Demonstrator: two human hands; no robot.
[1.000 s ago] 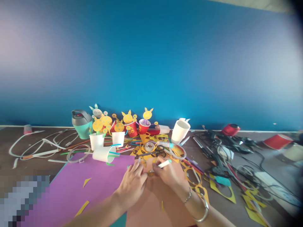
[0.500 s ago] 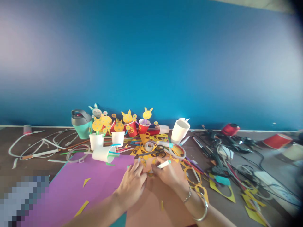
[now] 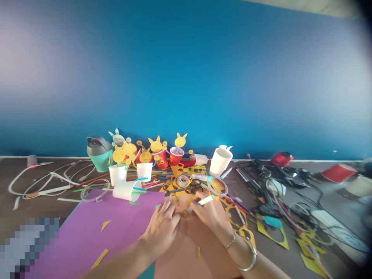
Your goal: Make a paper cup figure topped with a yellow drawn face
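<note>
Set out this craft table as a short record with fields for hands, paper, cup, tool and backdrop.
Right hand: holding a white marker
Left hand: resting over paper, holding unclear
Paper: purple sheet left, orange-brown sheet right
Tipped cup: white paper cup, on its side
Tool: dark scissors, beyond the hands
Backdrop: blue wall

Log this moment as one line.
right hand: holds pen over orange sheet | left hand: at sheet's left edge | white cup: on its side
</note>
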